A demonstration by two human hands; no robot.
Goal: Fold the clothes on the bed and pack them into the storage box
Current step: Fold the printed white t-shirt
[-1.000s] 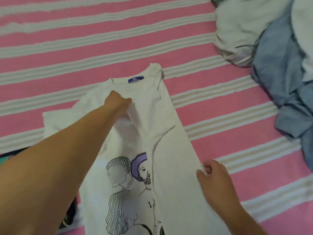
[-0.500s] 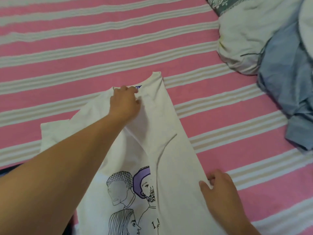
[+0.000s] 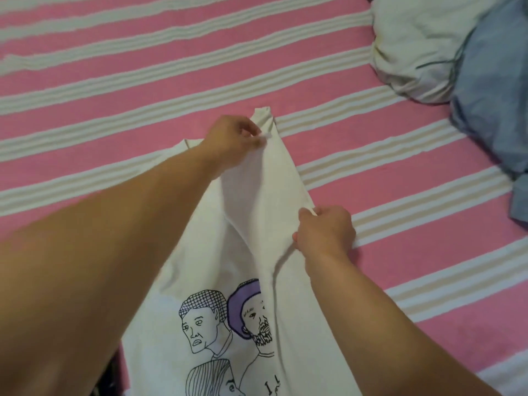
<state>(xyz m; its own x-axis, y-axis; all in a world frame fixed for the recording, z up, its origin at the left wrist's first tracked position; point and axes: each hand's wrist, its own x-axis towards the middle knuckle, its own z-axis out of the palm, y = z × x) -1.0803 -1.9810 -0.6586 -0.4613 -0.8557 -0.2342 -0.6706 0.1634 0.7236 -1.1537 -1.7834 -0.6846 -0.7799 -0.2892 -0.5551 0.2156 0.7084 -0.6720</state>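
Both hands have a closed grip on the white T-shirt [image 3: 251, 212] mid-bed [image 3: 114, 90]: left hand [image 3: 231, 138] pinches the collar end, right hand [image 3: 325, 230] the folded right edge.

A single head-worn view looks forward and steeply down, close over the striped bed [image 3: 143, 81] — both forearms enter from the lower edge, the white T-shirt [image 3: 257, 218] fills the centre, piled clothes [image 3: 457, 52] crowd the upper right
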